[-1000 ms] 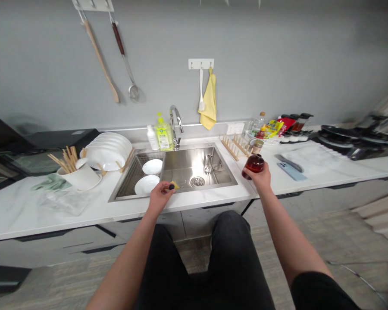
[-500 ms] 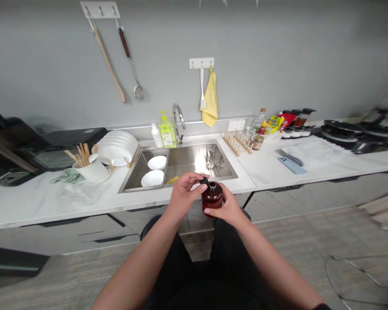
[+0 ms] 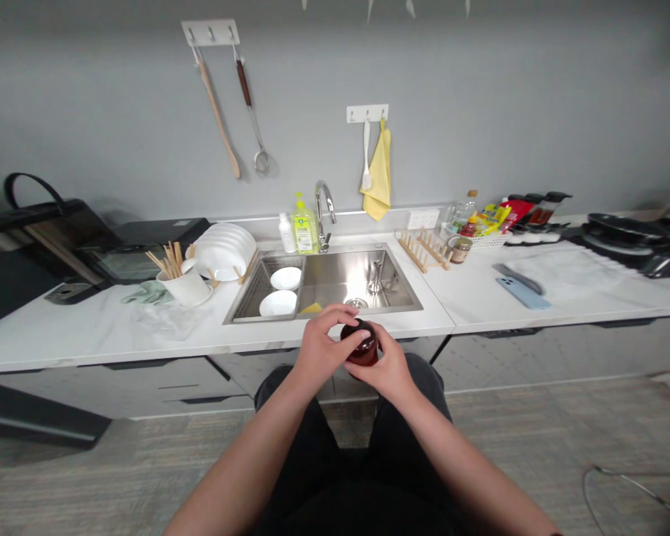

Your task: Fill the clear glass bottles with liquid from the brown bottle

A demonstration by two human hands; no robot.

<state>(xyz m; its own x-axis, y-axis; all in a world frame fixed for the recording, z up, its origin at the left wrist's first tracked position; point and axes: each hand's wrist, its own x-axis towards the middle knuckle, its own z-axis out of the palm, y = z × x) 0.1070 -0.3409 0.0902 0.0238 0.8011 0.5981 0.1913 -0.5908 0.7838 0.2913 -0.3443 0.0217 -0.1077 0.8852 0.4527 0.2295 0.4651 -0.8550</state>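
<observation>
A dark reddish-brown bottle point(image 3: 367, 351) is in front of me, just past the counter's front edge and above my lap. My right hand point(image 3: 389, 368) wraps round its right side and front. With its fingers curled over the bottle's top, my left hand point(image 3: 324, 341) grips the black cap point(image 3: 358, 325), which sits at the bottle's mouth. The fingers partly cover the cap, so I cannot tell how tightly it is seated.
Beyond my hands is the steel sink point(image 3: 418, 304), with a draining basket holding white bowls point(image 3: 279, 303) at its left. A faucet point(image 3: 324, 216) and green soap bottle point(image 3: 304, 229) stand behind. Plates point(image 3: 226, 249) are left; a phone point(image 3: 523, 292) lies right.
The left hand has brought the black cap from beside the bottle's open neck onto its mouth. The view has shifted slightly to the left.
</observation>
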